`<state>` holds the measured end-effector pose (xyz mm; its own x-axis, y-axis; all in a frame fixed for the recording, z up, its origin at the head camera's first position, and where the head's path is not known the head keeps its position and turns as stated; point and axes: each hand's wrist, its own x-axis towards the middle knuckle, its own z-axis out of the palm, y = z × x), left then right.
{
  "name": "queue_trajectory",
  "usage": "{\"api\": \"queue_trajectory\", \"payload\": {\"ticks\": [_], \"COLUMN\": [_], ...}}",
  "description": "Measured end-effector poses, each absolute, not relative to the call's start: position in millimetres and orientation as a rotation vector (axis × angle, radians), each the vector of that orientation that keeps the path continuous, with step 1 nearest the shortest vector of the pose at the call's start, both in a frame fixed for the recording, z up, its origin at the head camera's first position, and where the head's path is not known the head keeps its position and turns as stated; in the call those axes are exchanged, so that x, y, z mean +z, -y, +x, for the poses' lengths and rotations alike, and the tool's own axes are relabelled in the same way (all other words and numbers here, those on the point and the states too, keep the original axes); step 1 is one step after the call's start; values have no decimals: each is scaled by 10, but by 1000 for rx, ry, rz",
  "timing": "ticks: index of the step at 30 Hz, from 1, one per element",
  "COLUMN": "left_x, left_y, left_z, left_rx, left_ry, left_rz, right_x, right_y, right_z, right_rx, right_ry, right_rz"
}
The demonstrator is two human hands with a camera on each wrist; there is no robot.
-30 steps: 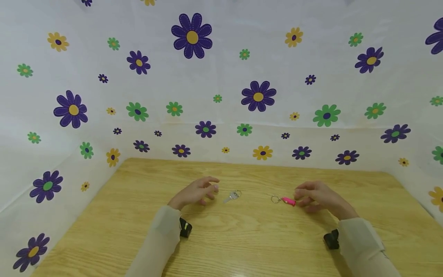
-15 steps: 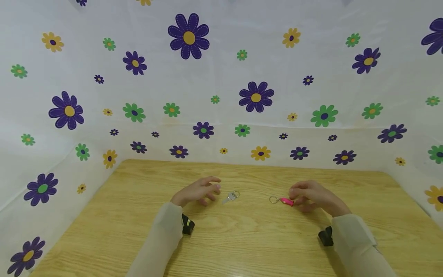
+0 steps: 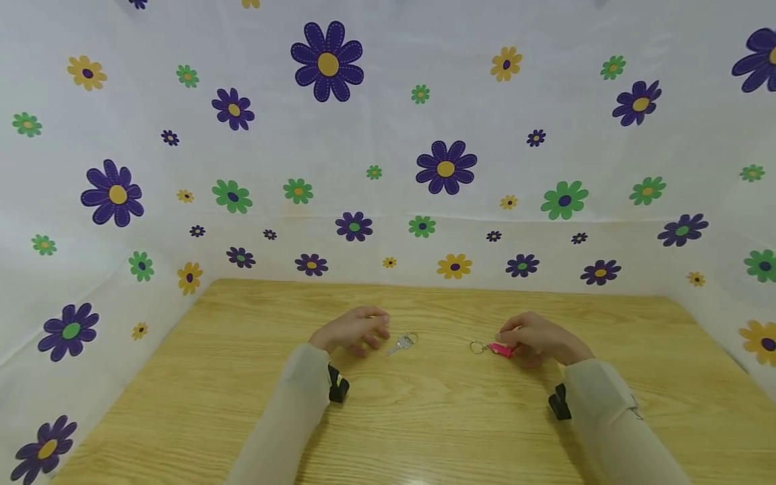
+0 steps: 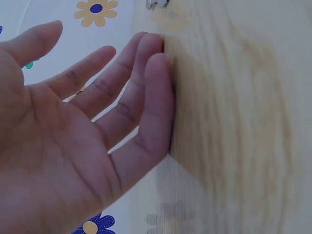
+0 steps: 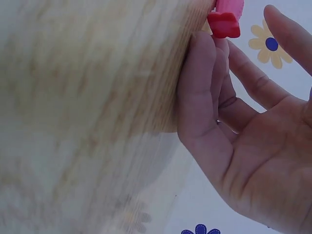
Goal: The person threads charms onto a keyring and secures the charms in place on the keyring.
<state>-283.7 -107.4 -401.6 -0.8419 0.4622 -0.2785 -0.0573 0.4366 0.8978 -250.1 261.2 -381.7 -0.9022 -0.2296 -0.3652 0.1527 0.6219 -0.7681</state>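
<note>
A silver key (image 3: 403, 343) on a ring lies on the wooden table (image 3: 436, 417), just right of my left hand (image 3: 353, 329). The hand's fingers are loosely bent and hold nothing. In the left wrist view, some fingers of the left hand (image 4: 92, 122) rest on the tabletop, and only a bit of metal (image 4: 157, 4) shows at the top edge. My right hand (image 3: 541, 339) reaches over a small pink keychain piece (image 3: 500, 349) with a metal ring (image 3: 477, 347). In the right wrist view, the pink piece (image 5: 225, 20) lies by the fingertips, with the thumb apart from them.
A white cloth (image 3: 388, 121) printed with purple, green and yellow flowers stands behind the table and along both sides. Black wrist cameras are strapped under the left (image 3: 337, 385) and right (image 3: 560, 402) sleeves.
My right hand has moved left, from beside the pink keychain piece to partly over it. My left hand has shifted slightly right toward the key. The view has turned a little.
</note>
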Motion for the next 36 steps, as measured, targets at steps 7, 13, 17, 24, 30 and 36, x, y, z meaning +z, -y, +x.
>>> {"api": "queue_trajectory", "payload": {"ticks": [7,13,17,24,30,36], "left_x": [-3962,-3924,-3928,-3941,-3948,-3998], "left_y": [997,890,840,779,682,619], "left_z": [-2833,-2802,-2790,-2785,-2794,-2830], "left_rx": [1383,1314,1272,1210,1107,992], "left_ry": [-2176,-2220,-2264,-2367,-2434,-2522], "left_rz": [257,192,193,220,281,326], "right_x": [-3837,-3877,-3877,-3870,-3866,-3848], "right_y": [-2586,-2542,-2513,-2466,-2432,-2405], "right_z": [-2501,-2520,-2512,-2486,-2496,-2512], "right_rx": [-1201,-1191,-1194,-1223,-1184,-1129], "right_ry": [-2432,-2444,-2444,-2458,-2516,-2553], "right_rz": [-13,-33,-35,-112,-135,-96]}}
